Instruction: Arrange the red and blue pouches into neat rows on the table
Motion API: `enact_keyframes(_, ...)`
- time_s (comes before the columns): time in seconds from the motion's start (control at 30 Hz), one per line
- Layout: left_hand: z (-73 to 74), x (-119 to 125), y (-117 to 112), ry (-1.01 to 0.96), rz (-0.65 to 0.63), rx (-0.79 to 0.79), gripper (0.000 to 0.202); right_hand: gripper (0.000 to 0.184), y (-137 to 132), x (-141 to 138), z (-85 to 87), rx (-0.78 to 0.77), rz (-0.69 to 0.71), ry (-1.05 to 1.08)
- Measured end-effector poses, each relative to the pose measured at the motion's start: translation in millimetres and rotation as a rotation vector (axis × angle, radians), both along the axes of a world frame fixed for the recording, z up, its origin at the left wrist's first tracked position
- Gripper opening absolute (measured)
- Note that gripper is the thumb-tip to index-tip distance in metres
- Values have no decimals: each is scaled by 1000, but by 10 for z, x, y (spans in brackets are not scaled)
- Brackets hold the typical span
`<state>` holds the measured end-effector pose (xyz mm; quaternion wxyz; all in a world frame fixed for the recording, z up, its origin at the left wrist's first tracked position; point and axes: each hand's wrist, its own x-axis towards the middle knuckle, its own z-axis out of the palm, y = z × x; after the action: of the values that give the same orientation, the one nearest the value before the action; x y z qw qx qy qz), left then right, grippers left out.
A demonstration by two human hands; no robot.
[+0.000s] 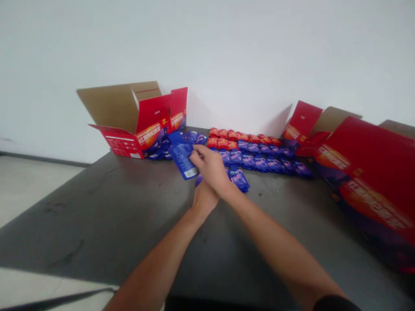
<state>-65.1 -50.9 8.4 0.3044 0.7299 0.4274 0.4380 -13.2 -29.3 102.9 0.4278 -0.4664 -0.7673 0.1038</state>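
My right hand (210, 167) is closed, thumb and fingers pinching the edge of a blue pouch (183, 156) that is held tilted above the table. A white label patch shows near the pouch's lower end. Crossing under the right wrist, my left hand (205, 196) reaches low toward the tabletop, and its fingers are mostly hidden. A sliver of a purple-blue pouch (198, 179) shows beside it; whether the hand grips it I cannot tell. Just right of both hands lies a small stack of blue pouches (239, 179).
Behind the hands are rows of blue pouches (261, 162) and red pouches (223, 143). More blue pouches (194, 137) lie by an open red carton (152, 125) at left. Other open red cartons (366, 172) line the right of the dark table (97, 216). A white wall (227, 56) stands behind.
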Motion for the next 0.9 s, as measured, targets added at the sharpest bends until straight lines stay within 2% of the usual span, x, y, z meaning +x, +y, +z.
enact_keyframes(0.1,27,-10,-42,111,56,61,26,31,-119,844,-18,-18,-197,232)
enact_keyframes(0.2,35,-8,-53,195,91,119,33,30,-246,1666,-188,-128,-321,316)
enact_keyframes(0.27,39,-6,-48,192,105,131,34,29,-329,2083,-344,-247,-375,327)
enact_keyframes(0.33,50,-6,-46,169,124,134,34,30,-402,2351,-494,-365,-391,314)
enact_keyframes(0.43,83,-18,-56,121,150,145,34,31,-467,2507,-669,-503,-369,287)
enact_keyframes(0.57,146,-59,-67,90,236,184,35,32,-471,2491,-783,-595,-370,213)
enact_keyframes(0.67,197,-100,-59,62,302,198,33,33,-459,2457,-813,-604,-394,152)
enact_keyframes(0.9,274,-208,-5,40,404,236,31,31,-487,2391,-832,-541,-565,22)
